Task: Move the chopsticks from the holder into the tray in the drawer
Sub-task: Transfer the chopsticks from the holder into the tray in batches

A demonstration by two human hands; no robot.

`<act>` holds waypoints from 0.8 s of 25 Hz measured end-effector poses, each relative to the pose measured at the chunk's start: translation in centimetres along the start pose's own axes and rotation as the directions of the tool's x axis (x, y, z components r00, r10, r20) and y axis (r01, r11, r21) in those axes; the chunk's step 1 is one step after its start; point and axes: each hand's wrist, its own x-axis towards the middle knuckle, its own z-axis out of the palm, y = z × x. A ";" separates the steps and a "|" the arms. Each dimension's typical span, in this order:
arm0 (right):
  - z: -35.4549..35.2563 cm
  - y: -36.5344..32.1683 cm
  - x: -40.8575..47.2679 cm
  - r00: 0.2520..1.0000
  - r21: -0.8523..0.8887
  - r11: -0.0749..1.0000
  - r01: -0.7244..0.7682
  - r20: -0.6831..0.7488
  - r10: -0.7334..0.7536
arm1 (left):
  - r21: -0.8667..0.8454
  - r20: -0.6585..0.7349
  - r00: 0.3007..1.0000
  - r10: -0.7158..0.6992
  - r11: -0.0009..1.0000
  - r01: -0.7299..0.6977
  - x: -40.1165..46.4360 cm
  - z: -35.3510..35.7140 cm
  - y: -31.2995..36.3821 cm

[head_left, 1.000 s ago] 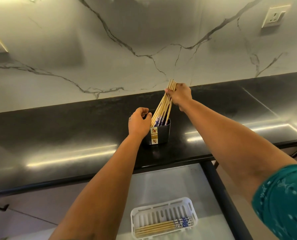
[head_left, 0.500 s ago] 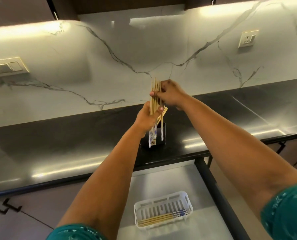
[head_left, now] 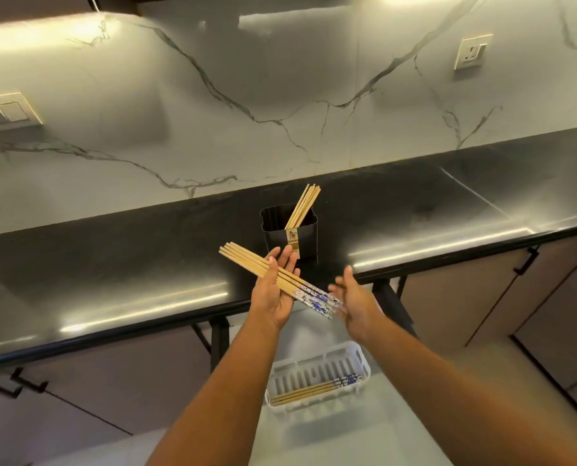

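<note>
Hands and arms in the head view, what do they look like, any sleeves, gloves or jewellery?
Both forearms are bare from the bottom edge of the picture up to the wrists; no sleeve shows. The left hand and right hand wear no gloves, and no watch, bracelet or ring is visible. The right hand is slightly blurred.

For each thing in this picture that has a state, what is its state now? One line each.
Left hand: palm up, fingers straight, carrying a bundle of chopsticks.
Right hand: open, holding nothing, beside the bundle's patterned ends.
Black holder: upright on the counter, a few chopsticks leaning inside.
Drawer: open.
White tray: in the drawer, some chopsticks lying flat in it.
</note>
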 end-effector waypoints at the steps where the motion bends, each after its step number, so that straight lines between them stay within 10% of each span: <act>1: -0.5 2.2 -0.2 0.998 0.169 0.984 -0.056 0.013 0.055 | -0.008 -0.036 0.999 0.007 1.000 -0.008 -0.4 -0.6 -0.6; 4: 0.0 4.5 -1.2 0.994 0.422 0.900 -0.107 0.066 0.087 | -0.051 -0.063 0.996 -0.058 0.997 0.055 -2.1 -1.5 -3.7; 20: 0.8 2.5 0.7 0.999 0.180 0.984 0.012 0.033 -0.018 | -0.081 -0.152 0.984 -0.094 0.993 0.083 -1.9 -2.7 -3.6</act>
